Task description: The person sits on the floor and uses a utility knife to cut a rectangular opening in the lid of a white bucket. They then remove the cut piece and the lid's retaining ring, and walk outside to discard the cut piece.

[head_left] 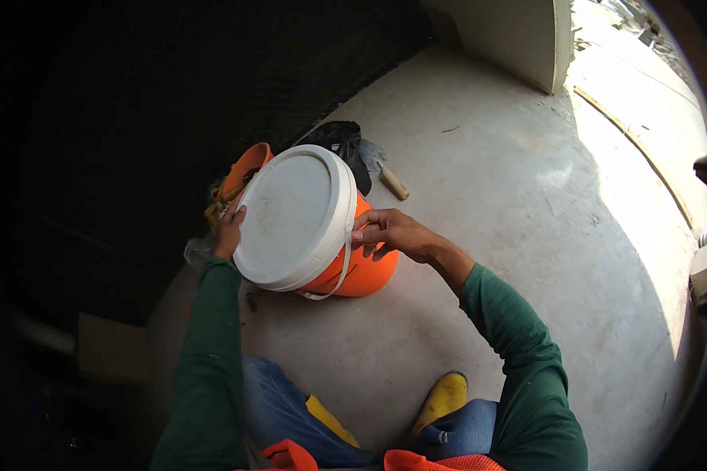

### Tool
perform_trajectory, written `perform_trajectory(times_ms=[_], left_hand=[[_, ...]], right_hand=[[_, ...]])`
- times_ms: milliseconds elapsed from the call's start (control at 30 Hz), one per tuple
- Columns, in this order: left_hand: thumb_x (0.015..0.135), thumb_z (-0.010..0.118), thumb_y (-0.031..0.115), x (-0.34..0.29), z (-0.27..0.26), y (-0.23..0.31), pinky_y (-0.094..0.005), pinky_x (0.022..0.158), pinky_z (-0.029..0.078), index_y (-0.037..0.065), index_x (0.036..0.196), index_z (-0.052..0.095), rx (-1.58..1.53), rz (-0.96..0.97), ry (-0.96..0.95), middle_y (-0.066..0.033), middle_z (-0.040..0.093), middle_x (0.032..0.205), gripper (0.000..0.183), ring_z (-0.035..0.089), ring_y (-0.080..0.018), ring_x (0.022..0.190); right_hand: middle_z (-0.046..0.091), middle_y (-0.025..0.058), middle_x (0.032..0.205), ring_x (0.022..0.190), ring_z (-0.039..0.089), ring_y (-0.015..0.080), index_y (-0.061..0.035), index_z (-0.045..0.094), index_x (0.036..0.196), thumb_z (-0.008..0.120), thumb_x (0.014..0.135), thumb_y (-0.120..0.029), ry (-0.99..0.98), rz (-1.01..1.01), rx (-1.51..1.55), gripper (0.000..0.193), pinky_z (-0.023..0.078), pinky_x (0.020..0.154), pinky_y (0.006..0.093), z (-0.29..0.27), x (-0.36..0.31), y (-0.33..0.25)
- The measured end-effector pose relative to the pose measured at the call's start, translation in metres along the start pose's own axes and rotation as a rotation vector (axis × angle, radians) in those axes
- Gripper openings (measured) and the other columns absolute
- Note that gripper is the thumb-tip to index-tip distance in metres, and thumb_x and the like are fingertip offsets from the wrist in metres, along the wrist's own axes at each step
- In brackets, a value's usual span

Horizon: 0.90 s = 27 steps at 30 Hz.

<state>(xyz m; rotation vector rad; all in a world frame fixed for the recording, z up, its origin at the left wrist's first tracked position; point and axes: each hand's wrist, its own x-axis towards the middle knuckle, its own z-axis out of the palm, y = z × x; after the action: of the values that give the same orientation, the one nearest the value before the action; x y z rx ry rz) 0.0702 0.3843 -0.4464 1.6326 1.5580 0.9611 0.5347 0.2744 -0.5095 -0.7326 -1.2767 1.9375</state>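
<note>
An orange bucket with a white lid stands tilted on the floor in front of me, its lid facing up towards me. My left hand grips the lid's left edge, thumb on top and the other fingers partly hidden behind the rim. On the opposite side, my right hand has its thumb and fingers bent together at the bucket's white handle, just below the lid's rim. The handle hangs down along the bucket's near side.
Behind the bucket lie a black plastic bag and a tan cylindrical handle. A second orange container with yellowish items stands beside the dark wall. My yellow boots are on the concrete floor; a pillar rises at the back.
</note>
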Motion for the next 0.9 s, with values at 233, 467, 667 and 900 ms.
perform_trajectory(times_ms=[233, 467, 667, 900], left_hand=[[0.113, 0.055, 0.022, -0.014, 0.01, 0.021, -0.031, 0.113, 0.047, 0.009, 0.163, 0.05, 0.153, -0.094, 0.081, -0.0105, 0.062, 0.152, 0.052, 0.062, -0.0169, 0.131], [0.114, 0.05, 0.029, -0.028, 0.008, 0.027, -0.0354, 0.121, 0.039, 0.015, 0.167, 0.043, 0.292, -0.096, 0.057, -0.0177, 0.053, 0.162, 0.056, 0.053, -0.0262, 0.145], [0.116, 0.043, 0.047, -0.039, 0.006, 0.009, -0.038, 0.128, 0.03, 0.008, 0.167, 0.04, -0.139, -0.009, 0.007, -0.0174, 0.044, 0.167, 0.064, 0.04, -0.0249, 0.154], [0.109, 0.064, 0.037, -0.084, -0.072, -0.173, -0.0343, 0.103, 0.053, 0.004, 0.133, 0.073, 0.237, -0.214, 0.008, -0.0092, 0.077, 0.123, 0.042, 0.071, -0.0205, 0.115]], right_hand=[[0.07, 0.0016, 0.08, 0.074, 0.068, 0.013, -0.01, 0.073, 0.094, 0.084, 0.094, -0.042, 0.084, -0.052, -0.001, 0.035, 0.057, 0.071, 0.0306, 0.013, 0.021, 0.008], [0.073, 0.0078, 0.078, 0.071, 0.07, 0.0174, -0.0056, 0.074, 0.089, 0.084, 0.093, -0.048, 0.086, -0.119, -0.116, 0.043, 0.059, 0.067, 0.0317, 0.005, 0.025, 0.002], [0.069, 0.0055, 0.073, 0.069, 0.066, 0.0165, -0.0066, 0.073, 0.089, 0.066, 0.105, -0.058, 0.62, -0.127, -0.54, 0.054, 0.057, 0.066, 0.0319, -0.006, 0.022, -0.039], [0.073, 0.0141, 0.123, 0.121, 0.061, 0.0302, -0.0017, 0.075, 0.108, 0.066, 0.106, -0.044, 0.641, -0.718, -1.135, 0.043, 0.048, 0.106, 0.0495, 0.083, 0.024, -0.082]])
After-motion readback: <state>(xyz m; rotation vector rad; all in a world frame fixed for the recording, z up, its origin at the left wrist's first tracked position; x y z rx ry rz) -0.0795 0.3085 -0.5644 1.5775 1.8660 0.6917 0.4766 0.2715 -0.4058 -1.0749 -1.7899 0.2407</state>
